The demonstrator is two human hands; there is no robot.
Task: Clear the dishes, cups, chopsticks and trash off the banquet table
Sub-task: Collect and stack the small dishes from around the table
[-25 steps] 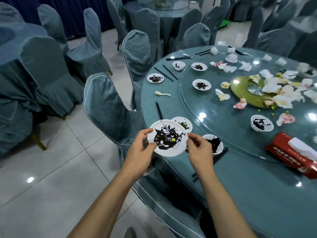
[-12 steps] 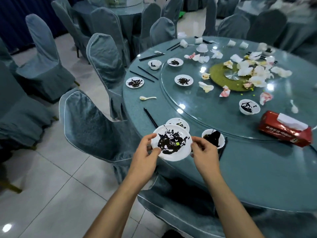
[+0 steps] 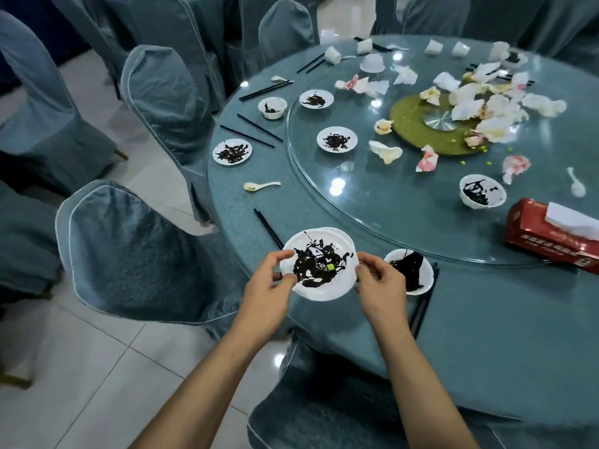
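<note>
Both hands hold a white plate (image 3: 337, 288) smeared with dark sauce over the near edge of the round table (image 3: 486, 335). My left hand (image 3: 269, 286) pinches its left rim and my right hand (image 3: 381, 288) pinches its right rim. A second white plate (image 3: 340, 234) lies on the table right behind it, mostly hidden. A stained bowl (image 3: 411, 270) sits just right of my right hand, with black chopsticks (image 3: 424, 306) beside it. More chopsticks (image 3: 267, 226) lie left of the held plate.
Several dirty plates (image 3: 232, 152), bowls (image 3: 482, 191), a spoon (image 3: 261, 186), chopsticks (image 3: 251, 129) and crumpled napkins (image 3: 385, 152) litter the table and its glass turntable (image 3: 389, 205). A red tissue box (image 3: 551, 234) lies at right. Covered chairs (image 3: 136, 254) stand close along the table's left edge.
The held plate has moved forward over the plate on the table, now covering most of it. The view has shifted left and closer to the table. Both hands keep their grip.
</note>
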